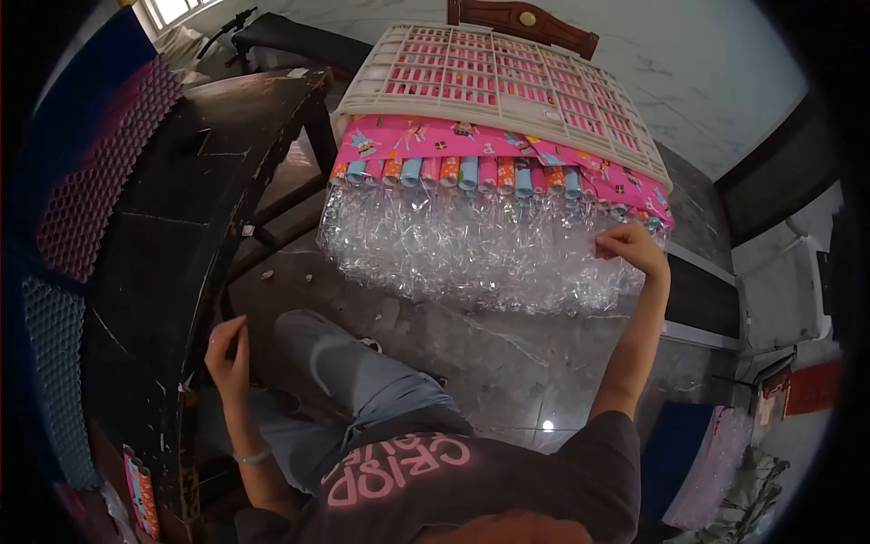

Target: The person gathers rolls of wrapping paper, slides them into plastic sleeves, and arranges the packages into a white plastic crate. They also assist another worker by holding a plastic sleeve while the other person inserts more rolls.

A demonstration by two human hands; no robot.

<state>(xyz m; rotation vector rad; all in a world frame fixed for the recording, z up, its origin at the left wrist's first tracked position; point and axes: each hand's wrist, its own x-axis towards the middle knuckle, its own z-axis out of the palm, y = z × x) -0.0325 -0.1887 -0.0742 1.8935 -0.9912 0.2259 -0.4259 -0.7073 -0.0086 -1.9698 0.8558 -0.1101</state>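
My right hand [633, 248] is pinched closed in front of the right part of a mass of clear, crinkly plastic film [471, 249]. Whether film lies between its fingertips is hard to see. The film hangs below a row of rolled paper tubes [468, 172] in pink, orange and blue. Pink printed sheet [408, 136] covers the tubes, with a cream plastic grid [507, 82] lying on top. Over by the black table's edge, my left hand [228, 355] is raised with thumb and fingers together. Anything it might hold is too small to make out.
A worn black table [172, 199] runs along the left, bearing pink honeycomb-like material [109, 172] and blue-grey honeycomb-like material [56, 372]. Several patterned tubes [141, 494] are at its near end. A wooden chair back [526, 25] rises behind the grid. Blue sheeting [675, 453] lies at lower right.
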